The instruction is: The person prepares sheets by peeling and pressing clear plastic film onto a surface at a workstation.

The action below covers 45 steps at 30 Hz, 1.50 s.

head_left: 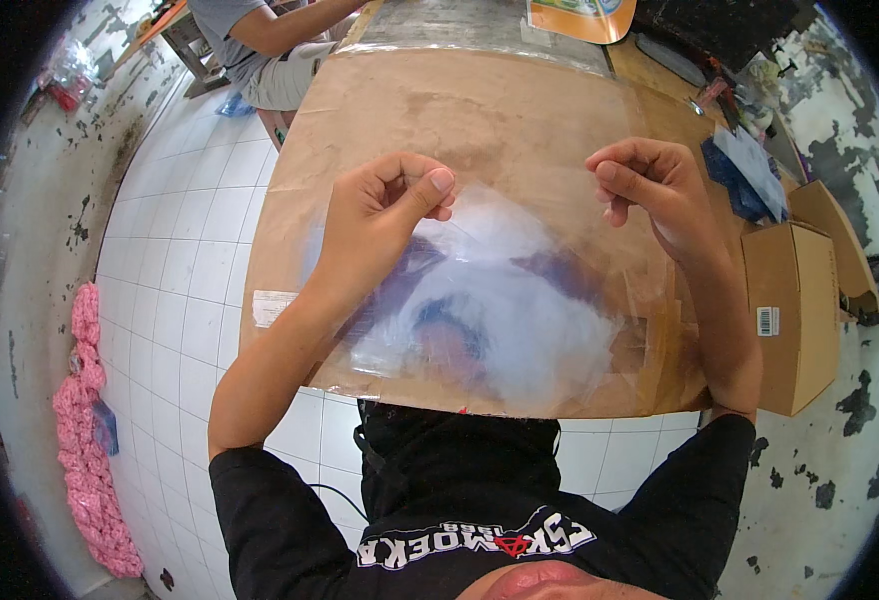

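Both of my hands are raised over a table covered with brown cardboard (pixel 430 100). My left hand (pixel 385 205) is closed, its thumb pressed against the curled fingers. Below its fingertips spreads glossy clear plastic (pixel 520 320), whitish with glare and with bluish-purple patches; whether those fingers grip its edge I cannot tell. To the right, apart from the left hand, my right hand (pixel 650 190) is closed in a pinch, thumb against forefinger. Anything between its fingertips is too thin or small to make out.
An open cardboard box (pixel 790 310) stands at the right edge, with a blue bundle in clear plastic (pixel 745 175) behind it. An orange printed item (pixel 585 15) lies at the far end. Another person's arm (pixel 285 25) is at far left. Pink bundled material (pixel 90 450) lies along the left wall.
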Each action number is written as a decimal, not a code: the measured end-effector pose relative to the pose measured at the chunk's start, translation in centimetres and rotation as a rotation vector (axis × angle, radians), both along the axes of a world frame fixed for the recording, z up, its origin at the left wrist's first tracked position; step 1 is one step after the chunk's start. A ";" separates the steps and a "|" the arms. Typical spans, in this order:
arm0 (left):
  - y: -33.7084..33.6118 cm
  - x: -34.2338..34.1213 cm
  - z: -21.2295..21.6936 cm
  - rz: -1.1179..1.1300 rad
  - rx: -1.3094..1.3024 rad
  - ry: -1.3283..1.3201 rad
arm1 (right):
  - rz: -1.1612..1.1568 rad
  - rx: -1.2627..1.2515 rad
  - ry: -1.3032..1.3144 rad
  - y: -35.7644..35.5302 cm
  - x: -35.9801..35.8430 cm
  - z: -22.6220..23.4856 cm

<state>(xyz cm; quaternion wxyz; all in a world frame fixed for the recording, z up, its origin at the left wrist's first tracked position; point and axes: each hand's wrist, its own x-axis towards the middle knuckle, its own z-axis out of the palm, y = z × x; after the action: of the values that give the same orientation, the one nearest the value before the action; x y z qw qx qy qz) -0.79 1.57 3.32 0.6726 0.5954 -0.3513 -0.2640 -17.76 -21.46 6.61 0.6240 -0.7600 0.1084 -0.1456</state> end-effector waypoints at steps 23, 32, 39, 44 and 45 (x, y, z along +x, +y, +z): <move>0.6 1.1 0.3 0.018 0.070 -0.021 | -0.034 0.003 0.043 0.6 0.5 -0.6; 0.1 3.2 -1.4 0.003 0.044 -0.062 | -0.220 0.146 0.018 0.6 1.7 -3.5; -0.2 3.8 -2.2 0.027 0.140 0.047 | -0.246 0.168 -0.079 0.5 2.1 -5.8; -0.3 4.2 -2.6 0.032 0.120 0.031 | -0.229 0.148 -0.112 0.6 2.1 -6.3; -0.4 4.3 -2.7 0.051 0.089 0.004 | -0.224 0.158 -0.117 0.5 2.2 -6.5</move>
<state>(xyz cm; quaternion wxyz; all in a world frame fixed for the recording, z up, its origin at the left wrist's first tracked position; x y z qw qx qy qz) 3.49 1.14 0.65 0.6526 0.6332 -0.3225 -0.2631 -15.58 -20.95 0.15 0.6670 -0.6819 0.1671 -0.2495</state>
